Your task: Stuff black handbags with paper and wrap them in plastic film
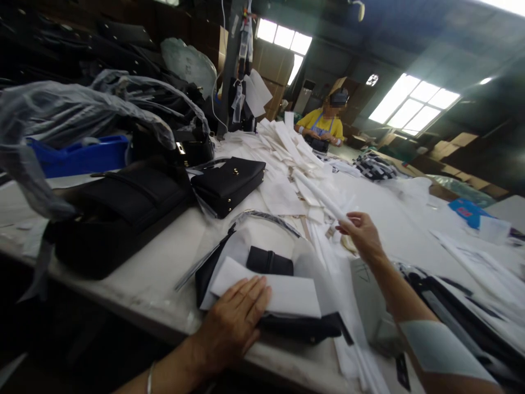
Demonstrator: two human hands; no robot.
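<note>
A black handbag (301, 327) lies in front of me, partly covered by translucent sheets, its wrapped handle (266, 214) arching away from me. Across it rests a folded white sheet (293, 293), which may be paper or thin foam. My left hand (235, 314) lies flat on this sheet, fingers stretched out. To the right, my right hand (361, 235) pinches the near end of a long white strip (320, 196) between thumb and fingers. The strip's far end reaches the heap of white sheets (283, 145).
Left of me stand a large black bag (123, 219), a smaller black bag (229, 186) and a blue bin (82, 156). More black items (455, 312) lie at right. Across the table a person in a yellow top (322, 126) handles something dark. The table's front edge (135, 314) runs below.
</note>
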